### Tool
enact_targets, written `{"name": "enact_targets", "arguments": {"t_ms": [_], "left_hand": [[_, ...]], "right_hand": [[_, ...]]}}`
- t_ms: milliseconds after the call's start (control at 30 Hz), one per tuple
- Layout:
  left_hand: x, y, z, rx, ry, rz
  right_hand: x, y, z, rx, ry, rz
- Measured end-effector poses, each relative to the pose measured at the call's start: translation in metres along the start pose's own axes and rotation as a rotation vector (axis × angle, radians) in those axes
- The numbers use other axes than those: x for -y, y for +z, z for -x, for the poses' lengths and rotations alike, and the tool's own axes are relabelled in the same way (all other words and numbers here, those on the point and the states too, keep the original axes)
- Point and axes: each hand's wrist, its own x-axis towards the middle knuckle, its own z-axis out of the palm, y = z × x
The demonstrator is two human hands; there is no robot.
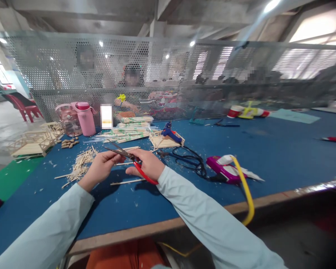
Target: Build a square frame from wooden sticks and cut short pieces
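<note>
My right hand [148, 162] grips a pair of scissors [141, 172] with red handles. The dark metal blades point left and lie slightly apart above the table. My left hand [100, 166] is closed in a pinch at the blades; what sits between its fingertips is too small to make out. Below and behind my hands, a few thin wooden sticks [127, 182] lie on the blue tabletop [117, 209]. A heap of short cut sticks [84, 162] lies just left of my left hand.
Behind my hands are bagged stick bundles [134, 130], a blue glue gun [170, 133] on a small wooden frame [164, 142], and a pink bottle [86, 118]. Peanuts [69, 142] and wooden models [33, 144] lie left. A purple-white tool [226, 170] with cable lies right. A perforated screen [162, 82] stands behind.
</note>
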Motion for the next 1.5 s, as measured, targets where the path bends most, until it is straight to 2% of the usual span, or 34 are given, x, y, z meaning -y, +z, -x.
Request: {"name": "enact_targets", "arguments": {"t_ms": [267,567,633,733,833,933,1033,1133,1233,1300,1500], "left_hand": [[0.002,-0.003,-0.001,-0.003,0.019,-0.081],[0.008,-0.004,-0.001,0.058,-0.023,0.002],[0.008,-0.003,-0.002,0.041,-0.053,0.065],[0.007,-0.003,-0.003,-0.04,-0.14,0.167],[0.008,-0.003,-0.005,-0.097,-0.176,0.219],[0.009,-0.004,-0.007,-0.13,-0.178,0.239],[0.011,-0.004,-0.007,-0.141,-0.193,0.244],[0.012,-0.001,-0.007,-0.128,-0.205,0.229],[0.012,0.002,-0.005,-0.125,-0.206,0.204],[0.013,0.003,-0.004,-0.126,-0.206,0.184],[0.016,0.001,-0.005,-0.145,-0.22,0.116]], "right_hand": [[0.0,-0.002,0.0,-0.01,0.028,0.133],[0.004,-0.001,0.0,0.008,0.07,0.17],[0.006,0.0,-0.001,-0.026,0.095,0.185],[0.012,-0.008,0.003,-0.154,0.192,0.233],[0.024,-0.024,0.028,-0.226,0.36,0.252],[0.038,-0.042,0.072,-0.11,0.529,0.245],[0.042,-0.058,0.117,-0.003,0.631,0.246],[0.035,-0.067,0.142,-0.014,0.728,0.302],[0.023,-0.07,0.143,-0.097,0.774,0.389],[0.019,-0.07,0.138,-0.104,0.782,0.472],[0.015,-0.068,0.125,0.178,0.952,0.657]]}}
